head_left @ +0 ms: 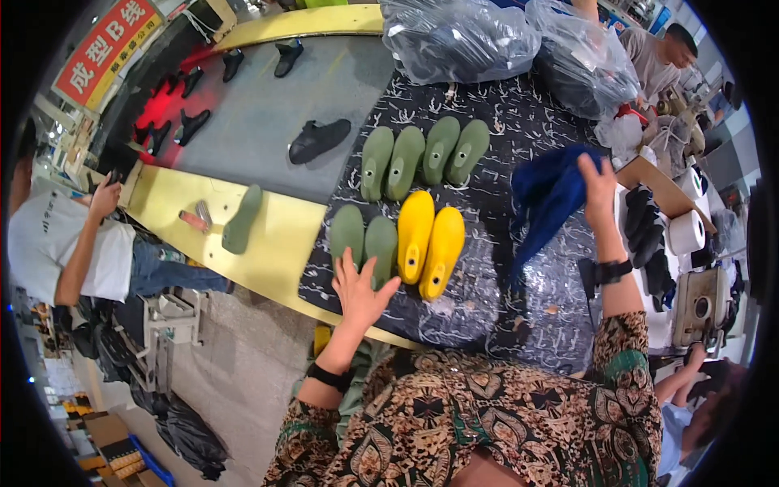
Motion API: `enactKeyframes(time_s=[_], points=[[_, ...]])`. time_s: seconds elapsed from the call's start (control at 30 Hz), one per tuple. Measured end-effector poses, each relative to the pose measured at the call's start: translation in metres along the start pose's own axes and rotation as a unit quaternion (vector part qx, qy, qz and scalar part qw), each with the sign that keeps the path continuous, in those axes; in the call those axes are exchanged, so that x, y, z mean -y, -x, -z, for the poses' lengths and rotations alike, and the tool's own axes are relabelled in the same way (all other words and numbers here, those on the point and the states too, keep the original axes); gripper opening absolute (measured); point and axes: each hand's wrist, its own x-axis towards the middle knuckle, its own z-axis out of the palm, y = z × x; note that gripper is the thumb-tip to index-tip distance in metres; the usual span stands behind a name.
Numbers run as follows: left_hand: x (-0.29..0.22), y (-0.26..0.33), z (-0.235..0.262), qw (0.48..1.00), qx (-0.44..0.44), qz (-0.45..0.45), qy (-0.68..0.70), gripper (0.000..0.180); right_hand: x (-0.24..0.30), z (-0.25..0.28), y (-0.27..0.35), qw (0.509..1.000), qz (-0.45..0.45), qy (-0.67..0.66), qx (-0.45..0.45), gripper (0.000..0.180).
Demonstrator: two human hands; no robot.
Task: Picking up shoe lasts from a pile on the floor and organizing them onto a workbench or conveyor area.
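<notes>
My left hand, fingers spread, reaches over the near ends of two green shoe lasts; whether the fingertips touch them I cannot tell. Just right of these lies a pair of yellow shoe lasts, each with a dark hole near its closer end. Behind them, several more green shoe lasts are lined up in pairs. At the right, a dark blue cloth hangs bunched from my right hand, whose fingers close on its upper edge.
The worktop has a black patterned cover. Clear plastic bags bulge at its back. Left, black shoes ride a grey conveyor; a lone green last lies on its yellow edge. A person stands left; dark rolled items lie right.
</notes>
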Motion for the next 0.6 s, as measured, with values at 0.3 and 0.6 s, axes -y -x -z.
enactKeyframes(time_s=[0.3, 0.6], points=[[0.054, 0.004, 0.006, 0.994, -0.017, 0.047, 0.098, 0.072, -0.093, 0.018, 0.027, 0.905, 0.125, 0.391, 0.113, 0.062], [0.203, -0.048, 0.079, 0.918, -0.264, 0.149, -0.257, 0.068, -0.150, -0.057, 0.164, 0.834, 0.242, 0.467, 0.164, 0.053]])
